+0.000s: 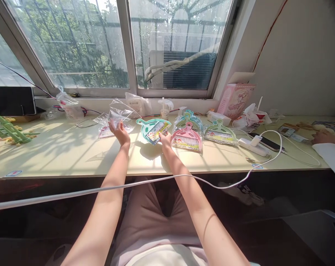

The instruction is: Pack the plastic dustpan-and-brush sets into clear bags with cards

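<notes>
Head view: the teal dustpan set [148,131] lies just left of the right hand [166,140], its handle slanting away toward the left hand [120,132]. The right hand, the nearer, pinches its label edge between thumb and fingers. The left is loosely curled against clear film [121,111]; whether it grips, I cannot tell. Right of the right hand sits the pink dustpan set [184,135].

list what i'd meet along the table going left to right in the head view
green stalks → bagged cup → left hand → teal dustpan held in right hand → pink dustpan → light green dustpan → white power strip → another person's white sleeve
</notes>
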Available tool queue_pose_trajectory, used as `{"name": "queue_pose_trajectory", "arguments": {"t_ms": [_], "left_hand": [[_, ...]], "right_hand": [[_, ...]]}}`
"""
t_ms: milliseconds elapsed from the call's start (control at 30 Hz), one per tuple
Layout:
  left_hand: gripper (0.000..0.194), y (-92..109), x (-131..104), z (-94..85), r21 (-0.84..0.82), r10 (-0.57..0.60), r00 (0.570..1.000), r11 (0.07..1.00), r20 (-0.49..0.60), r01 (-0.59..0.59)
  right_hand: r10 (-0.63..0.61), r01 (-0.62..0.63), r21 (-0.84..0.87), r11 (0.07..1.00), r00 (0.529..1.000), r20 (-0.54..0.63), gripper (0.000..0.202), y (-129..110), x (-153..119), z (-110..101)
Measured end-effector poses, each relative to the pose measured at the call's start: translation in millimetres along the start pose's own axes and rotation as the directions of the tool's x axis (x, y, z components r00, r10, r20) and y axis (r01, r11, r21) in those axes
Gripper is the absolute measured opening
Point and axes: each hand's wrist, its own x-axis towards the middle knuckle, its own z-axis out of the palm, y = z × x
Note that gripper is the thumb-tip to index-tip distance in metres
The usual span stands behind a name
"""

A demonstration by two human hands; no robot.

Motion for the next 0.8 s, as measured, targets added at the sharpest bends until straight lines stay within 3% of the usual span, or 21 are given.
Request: {"name": "queue_pose_trajectory", "arguments": {"t_ms": [100,233,333,533,600,667,733,767,800], "left_hand": [[0.038,2.2,-3.3,2.2,-0.019,0.028,0.996,0.999,0.08,-0.027],[0.034,4.1,-10.9,4.5,0.002,0.097,0.974,0.995,0.204,-0.099],[0.034,5.1,-15.0,7.3,0.019,0.183,0.935,0.98,0.303,-0.198],[0.044,17.3,-26.1,11.9,-0.06,0.28,0.847,0.957,0.453,-0.284],[0.062,21.1,-30.2,11.3,-0.096,0.294,0.869,0.955,0.398,-0.28],[0.087,23.3,-30.7,9.7,-0.149,0.231,0.937,0.969,0.262,-0.197],[0.098,24.7,-26.7,8.4,-0.249,0.022,0.973,0.968,0.229,0.037],[0.098,25.3,-23.7,8.2,-0.3,-0.108,0.947,0.932,0.301,0.201],[0.096,26.0,-20.9,8.5,-0.333,-0.212,0.882,0.869,0.42,0.367]], "right_hand": [[0.086,-0.085,0.03,0.996,0.996,-0.027,0.049,-4.3,-5.6,2.2],[0.028,-0.039,0.115,0.993,0.995,0.094,0.05,2.5,-12.8,3.6],[0.017,-0.033,0.159,0.987,0.994,0.104,0.048,12.8,-4.3,5.5],[0.14,-0.127,0.209,0.97,0.989,-0.047,0.042,24.1,24.3,11.2],[0.163,-0.136,0.241,0.961,0.982,-0.096,0.039,24.9,27.3,11.2],[0.155,-0.121,0.269,0.955,0.982,-0.107,0.037,24.6,26.9,10.8],[0.139,-0.108,0.281,0.954,0.986,-0.091,0.037,23.4,24.4,11.1],[0.134,-0.107,0.281,0.954,0.988,-0.081,0.037,22.6,22.7,11.7],[0.129,-0.104,0.28,0.954,0.989,-0.073,0.038,21.6,20.9,12.6]]}}
